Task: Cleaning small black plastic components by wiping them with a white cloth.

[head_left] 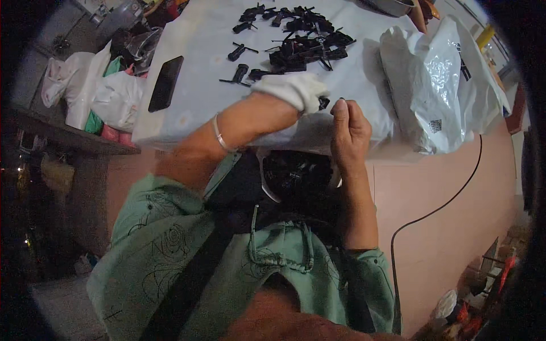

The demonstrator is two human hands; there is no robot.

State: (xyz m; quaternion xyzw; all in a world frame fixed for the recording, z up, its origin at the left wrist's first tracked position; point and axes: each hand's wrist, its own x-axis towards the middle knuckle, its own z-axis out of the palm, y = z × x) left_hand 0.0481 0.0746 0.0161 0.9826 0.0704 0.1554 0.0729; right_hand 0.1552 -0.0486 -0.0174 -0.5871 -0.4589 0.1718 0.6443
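My left hand (291, 91), in a white glove, is closed at the table's near edge. A small black plastic part (324, 103) sticks out at its fingertips. Just to the right, my bare right hand (351, 132) is closed in a pinch with the thumb on top. A dark bit shows at its fingertips, too small to name. Beyond the gloved hand, a pile of black plastic parts with thin stems (310, 51) lies on the white-covered table (199, 51). Several loose ones lie to its left.
A black phone (166, 83) lies at the table's left. A large white plastic bag (421, 85) stands on the right. Below my hands sits a dark container with a pale rim (268, 190). A black cable (438, 213) runs across the floor at right.
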